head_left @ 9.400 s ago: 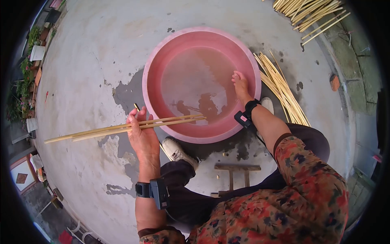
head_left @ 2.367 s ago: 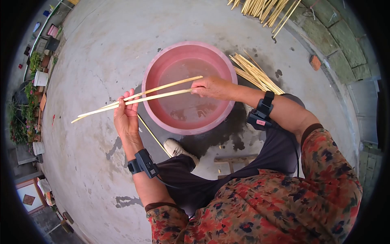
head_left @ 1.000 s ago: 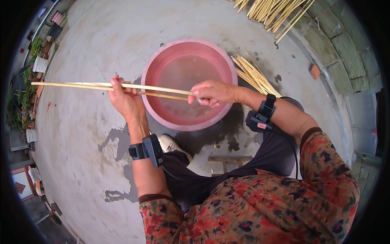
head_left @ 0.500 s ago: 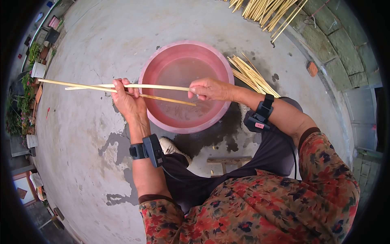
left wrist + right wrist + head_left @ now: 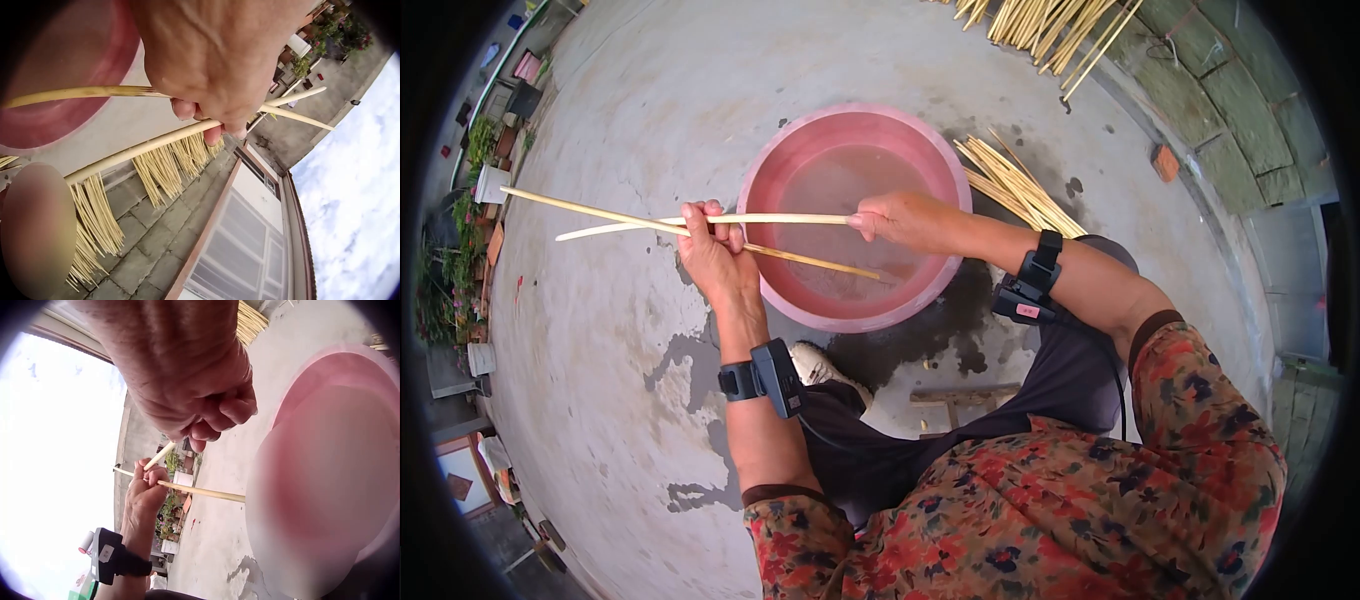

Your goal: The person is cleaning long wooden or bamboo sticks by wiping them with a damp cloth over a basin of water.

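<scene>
My left hand (image 5: 722, 258) holds two long, thin wooden sticks that cross at its fingers. The paler stick (image 5: 795, 218) runs rightward across the pink basin (image 5: 852, 323), and my right hand (image 5: 908, 222) grips its right end. The yellower stick (image 5: 815, 263) slants down over the water with its right end free. In the left wrist view, the paler stick (image 5: 144, 148) passes beneath the curled fingers, and both sticks stick out beyond the hand. In the right wrist view, my right hand (image 5: 187, 381) is curled, hiding the stick's end.
A loose bundle of sticks (image 5: 1025, 190) lies right of the basin, and a larger pile (image 5: 1050, 35) lies at the top right. A small wooden stool (image 5: 965, 397) stands in front of my body. A brick (image 5: 1165, 162) lies far right; potted plants (image 5: 480, 150) line the left.
Earlier, the right hand was empty at the basin's right side; since then it has taken the paler stick's end. The two sticks, once nearly parallel, now cross, and the right hand has shifted slightly left.
</scene>
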A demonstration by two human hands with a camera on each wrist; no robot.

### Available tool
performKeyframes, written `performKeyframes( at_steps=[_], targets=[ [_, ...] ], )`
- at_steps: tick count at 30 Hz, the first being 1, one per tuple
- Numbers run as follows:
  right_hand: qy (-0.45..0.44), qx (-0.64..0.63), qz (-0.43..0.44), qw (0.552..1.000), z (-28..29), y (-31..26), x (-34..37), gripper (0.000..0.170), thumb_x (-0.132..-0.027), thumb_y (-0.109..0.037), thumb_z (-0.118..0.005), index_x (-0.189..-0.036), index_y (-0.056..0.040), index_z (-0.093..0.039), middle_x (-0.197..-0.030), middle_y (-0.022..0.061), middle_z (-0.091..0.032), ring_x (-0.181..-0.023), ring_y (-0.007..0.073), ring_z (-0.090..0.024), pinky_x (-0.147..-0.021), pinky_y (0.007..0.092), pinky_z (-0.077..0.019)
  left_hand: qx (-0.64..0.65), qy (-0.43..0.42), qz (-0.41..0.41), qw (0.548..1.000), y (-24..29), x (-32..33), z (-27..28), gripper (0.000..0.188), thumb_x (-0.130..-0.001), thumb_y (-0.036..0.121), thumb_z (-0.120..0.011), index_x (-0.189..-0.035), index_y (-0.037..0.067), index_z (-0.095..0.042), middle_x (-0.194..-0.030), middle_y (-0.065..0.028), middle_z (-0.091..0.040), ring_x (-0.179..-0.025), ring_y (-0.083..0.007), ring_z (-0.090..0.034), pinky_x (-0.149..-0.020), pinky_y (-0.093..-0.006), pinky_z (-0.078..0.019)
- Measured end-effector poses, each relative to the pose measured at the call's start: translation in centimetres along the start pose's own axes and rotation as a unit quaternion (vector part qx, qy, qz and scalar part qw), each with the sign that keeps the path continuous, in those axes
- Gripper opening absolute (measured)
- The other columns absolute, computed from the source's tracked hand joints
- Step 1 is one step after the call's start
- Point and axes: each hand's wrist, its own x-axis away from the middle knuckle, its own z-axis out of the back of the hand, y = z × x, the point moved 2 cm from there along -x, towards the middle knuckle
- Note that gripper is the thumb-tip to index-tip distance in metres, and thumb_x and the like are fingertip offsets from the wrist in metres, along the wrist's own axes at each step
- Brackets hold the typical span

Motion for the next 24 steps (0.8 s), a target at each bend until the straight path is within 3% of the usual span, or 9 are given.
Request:
performKeyframes(
  at_steps=[1, 3, 4, 6, 12, 18, 22, 24],
  targets=[
    [0.002, -0.001, 0.000, 1.000, 0.2, -0.1, -0.1, 0.033, -0.090, -0.033, -0.039, -0.084, -0.0039, -0.053, -0.062, 0.0010, -0.045, -0.057, 0.0109, -0.045, -0.054, 0.0261, -0.0376, -0.001, -0.002, 0.001, 1.000, 0.1, 0.0, -0.3, 0.016, -0.088, 0.018, -0.048, -0.076, 0.007, -0.045, -0.068, -0.0030, -0.049, -0.044, -0.0049, -0.033, -0.034, -0.0170, -0.0271],
    [-0.105, -0.135, -0.134, 0.976, 0.2, -0.1, -0.2, 0.036, -0.090, -0.036, -0.038, -0.082, -0.0045, -0.053, -0.062, 0.0000, -0.045, -0.049, 0.0073, -0.039, -0.048, 0.0228, -0.0353, 0.001, -0.008, 0.019, 1.000, 0.3, 0.1, -0.8, 0.016, -0.088, 0.018, -0.048, -0.077, 0.006, -0.047, -0.070, -0.0041, -0.050, -0.044, -0.0049, -0.033, -0.034, -0.0169, -0.0271],
    [-0.104, -0.136, -0.133, 0.976, 0.4, -0.2, 0.0, 0.036, -0.090, -0.036, -0.038, -0.082, -0.0045, -0.053, -0.062, 0.0000, -0.045, -0.049, 0.0073, -0.039, -0.048, 0.0228, -0.0353, 0.001, -0.009, 0.019, 1.000, 0.3, 0.1, -0.6, 0.016, -0.088, 0.018, -0.048, -0.077, 0.006, -0.047, -0.070, -0.0041, -0.050, -0.044, -0.0049, -0.033, -0.034, -0.0169, -0.0271],
    [-0.162, -0.304, -0.167, 0.924, 0.3, -0.4, 0.7, 0.036, -0.089, -0.037, -0.040, -0.088, -0.0036, -0.055, -0.063, -0.0012, -0.045, -0.045, 0.0041, -0.033, -0.043, 0.0188, -0.0317, -0.017, -0.023, 0.023, 0.999, 0.3, -0.2, 0.2, 0.016, -0.087, 0.018, -0.049, -0.078, 0.005, -0.047, -0.070, -0.0043, -0.050, -0.045, -0.0047, -0.033, -0.033, -0.0169, -0.0263],
    [-0.160, -0.283, -0.127, 0.937, 2.3, 0.1, 2.1, 0.035, -0.087, -0.027, -0.040, -0.105, 0.0000, -0.053, -0.068, 0.0000, -0.047, -0.047, 0.0054, -0.035, -0.044, 0.0189, -0.0328, -0.023, 0.091, 0.004, 0.996, 1.2, -1.2, 3.0, 0.015, -0.085, 0.016, -0.052, -0.076, 0.007, -0.047, -0.070, -0.0046, -0.051, -0.045, -0.0043, -0.033, -0.032, -0.0167, -0.0242],
    [-0.137, -0.234, -0.079, 0.959, 2.7, -0.4, 2.6, 0.033, -0.086, -0.023, -0.038, -0.103, 0.0009, -0.053, -0.068, 0.0003, -0.048, -0.049, 0.0058, -0.037, -0.046, 0.0201, -0.0359, -0.024, 0.094, 0.007, 0.995, 0.9, -1.1, 2.9, 0.015, -0.085, 0.016, -0.053, -0.074, 0.007, -0.047, -0.070, -0.0047, -0.051, -0.045, -0.0044, -0.033, -0.032, -0.0166, -0.0237],
    [-0.120, -0.207, -0.083, 0.967, 2.3, -0.3, 2.1, 0.031, -0.087, -0.022, -0.037, -0.102, 0.0000, -0.053, -0.067, 0.0002, -0.049, -0.050, 0.0055, -0.040, -0.046, 0.0202, -0.0364, -0.002, 0.057, 0.012, 0.998, 0.9, -0.7, 2.1, 0.016, -0.084, 0.016, -0.055, -0.074, 0.007, -0.047, -0.070, -0.0055, -0.052, -0.044, -0.0043, -0.034, -0.032, -0.0162, -0.0246],
    [-0.115, -0.161, -0.096, 0.975, 1.9, -0.4, 1.7, 0.028, -0.087, -0.020, -0.038, -0.101, -0.0018, -0.053, -0.065, 0.0006, -0.050, -0.056, 0.0081, -0.046, -0.051, 0.0242, -0.0390, -0.037, 0.069, 0.012, 0.997, 0.0, 0.0, 1.0, 0.016, -0.084, 0.016, -0.055, -0.074, 0.006, -0.046, -0.069, -0.0058, -0.052, -0.044, -0.0043, -0.036, -0.032, -0.0162, -0.0250]
  ],
)
